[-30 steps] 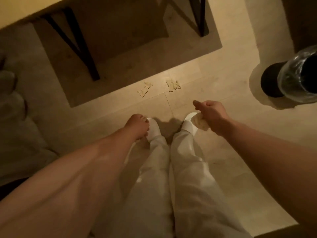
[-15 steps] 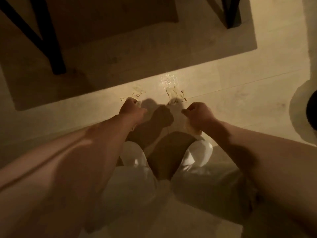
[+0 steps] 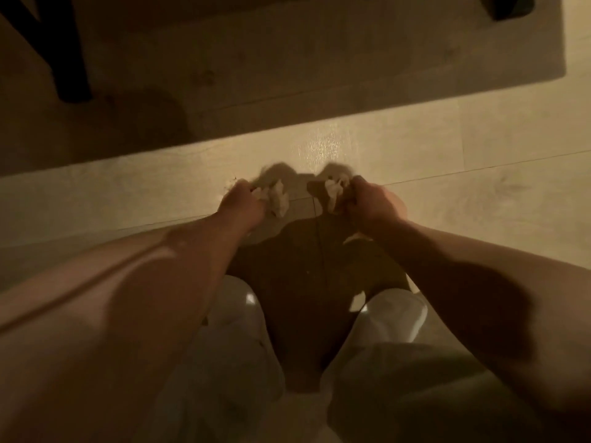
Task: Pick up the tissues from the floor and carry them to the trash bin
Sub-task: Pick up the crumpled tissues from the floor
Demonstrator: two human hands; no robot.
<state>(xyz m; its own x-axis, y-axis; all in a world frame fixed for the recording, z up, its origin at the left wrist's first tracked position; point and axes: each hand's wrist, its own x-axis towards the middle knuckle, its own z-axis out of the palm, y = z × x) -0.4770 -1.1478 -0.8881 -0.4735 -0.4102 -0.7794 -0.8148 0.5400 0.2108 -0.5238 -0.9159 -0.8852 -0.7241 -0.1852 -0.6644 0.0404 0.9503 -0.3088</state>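
Two crumpled tissues sit low over the pale wooden floor [image 3: 447, 174], one in each hand. The left tissue [image 3: 277, 199] bulges out from the inner side of the left hand [image 3: 241, 203], whose fingers [image 3: 256, 195] are curled tight around it, so only a pale wad shows past the knuckles. A small scrap of paper peeks out at the outer edge of that hand as well; whether it belongs to the same tissue cannot be told. The right tissue [image 3: 334, 191] hangs from the inner side of the right hand [image 3: 372, 203], pinched by fingers [image 3: 355, 183] closed into a fist, with a strip trailing downward. Whether either tissue touches the floor is unclear in the dim, blurred light, though dark shadows lie on the boards just beyond both wads.

The two tissues are near each other, with a gap of floor and a board seam between them. Nearer the camera than the tissues, both bare forearms reach forward, and below them are light trousers [image 3: 399, 394] and two white shoes [image 3: 403, 311]. Beyond the tissues a broad dark shadow [image 3: 287, 75] covers the floor, with a black table leg [image 3: 68, 59] far off to their left and another dark leg [image 3: 511, 4] at the top right corner.
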